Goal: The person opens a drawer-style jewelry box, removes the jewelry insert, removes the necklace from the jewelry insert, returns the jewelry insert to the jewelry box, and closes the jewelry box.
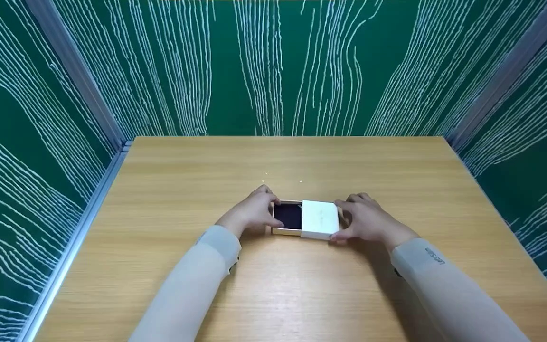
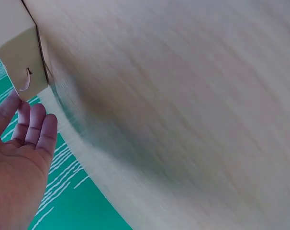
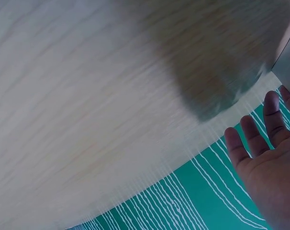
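A small white drawer box lies on the table in the head view. Its inner tray (image 1: 288,216), lined in dark material, sticks out to the left of the white sleeve (image 1: 320,218). My left hand (image 1: 254,209) holds the tray's left end between thumb and fingers. At the sleeve's right end, my right hand (image 1: 363,217) grips the two corners with thumb and fingers. The left wrist view shows a small ribbon tab (image 2: 27,79) on the tray's end face, with fingertips at the edge. Only a corner of the sleeve (image 3: 289,64) appears in the right wrist view.
The box rests on a wooden table (image 1: 197,161). A few tiny pale specks (image 1: 300,181) lie beyond it. Green walls with white wavy lines (image 1: 264,66) stand behind and at both sides, with metal posts (image 1: 81,71) at the corners.
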Available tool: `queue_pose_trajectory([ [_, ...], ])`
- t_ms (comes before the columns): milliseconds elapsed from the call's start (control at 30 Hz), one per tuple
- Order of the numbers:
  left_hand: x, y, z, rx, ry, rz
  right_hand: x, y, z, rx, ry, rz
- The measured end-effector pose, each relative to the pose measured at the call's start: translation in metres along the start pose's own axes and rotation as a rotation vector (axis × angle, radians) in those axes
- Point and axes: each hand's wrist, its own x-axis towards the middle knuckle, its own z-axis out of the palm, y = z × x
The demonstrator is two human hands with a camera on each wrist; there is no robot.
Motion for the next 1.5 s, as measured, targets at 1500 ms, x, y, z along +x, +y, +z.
queue_pose_trajectory([
  [1500, 0.009, 0.005, 0.009, 0.088, -0.008, -0.011, 0.002, 0.001, -0.002, -0.012, 0.000, -0.013],
])
